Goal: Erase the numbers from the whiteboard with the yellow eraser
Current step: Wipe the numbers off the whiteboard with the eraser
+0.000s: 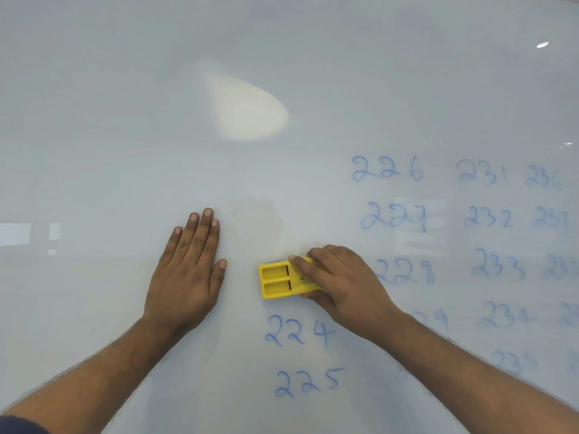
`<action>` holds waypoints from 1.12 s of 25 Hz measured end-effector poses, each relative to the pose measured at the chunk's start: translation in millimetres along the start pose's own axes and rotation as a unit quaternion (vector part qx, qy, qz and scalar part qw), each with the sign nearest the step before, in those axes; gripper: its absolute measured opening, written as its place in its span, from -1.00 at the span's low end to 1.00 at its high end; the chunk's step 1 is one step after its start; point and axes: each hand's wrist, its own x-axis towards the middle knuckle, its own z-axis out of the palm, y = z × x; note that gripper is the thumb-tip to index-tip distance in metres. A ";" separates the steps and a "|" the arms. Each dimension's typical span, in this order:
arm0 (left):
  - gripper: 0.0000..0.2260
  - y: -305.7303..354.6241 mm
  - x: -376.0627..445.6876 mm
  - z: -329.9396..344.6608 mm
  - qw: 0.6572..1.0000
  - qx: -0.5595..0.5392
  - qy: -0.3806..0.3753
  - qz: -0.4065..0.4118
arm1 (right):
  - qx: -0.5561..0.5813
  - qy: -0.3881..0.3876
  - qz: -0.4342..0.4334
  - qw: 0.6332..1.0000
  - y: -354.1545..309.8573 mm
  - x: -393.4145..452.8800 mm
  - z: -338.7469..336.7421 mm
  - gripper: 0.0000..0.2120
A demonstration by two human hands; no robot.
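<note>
Right hand (340, 278) grips yellow eraser (283, 280), fingers curled over its top, thumb under its lower edge; eraser pressed flat on whiteboard (125, 120), just above 224 (299, 332); 225 (308, 382) lower down; left hand (188, 270) flat on board, fingers extended and together, holding nothing; columns of blue numbers from 226 (388, 169) fill right side.

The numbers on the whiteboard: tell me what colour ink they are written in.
Blue ink, for instance 224 and 226, seen in the head view.
</note>
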 end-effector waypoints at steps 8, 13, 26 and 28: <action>-0.43 15.2 -24.9 2.6 1.000 -0.007 -0.016 -0.021 | 0.038 0.052 0.104 0.993 -13.3 28.8 10.4 -0.47; -0.44 12.9 -36.8 2.6 1.000 -0.005 -0.021 -0.006 | 0.027 -0.010 0.003 1.000 -36.2 -14.1 14.5 -0.53; -0.43 16.2 -45.3 2.9 0.999 -0.006 -0.027 -0.016 | 0.026 0.004 0.063 0.998 -36.1 -15.2 18.0 -0.46; -0.43 14.7 -47.5 2.0 0.999 -0.006 -0.031 -0.012 | 0.020 -0.020 0.023 0.999 -40.8 -36.3 17.7 -0.49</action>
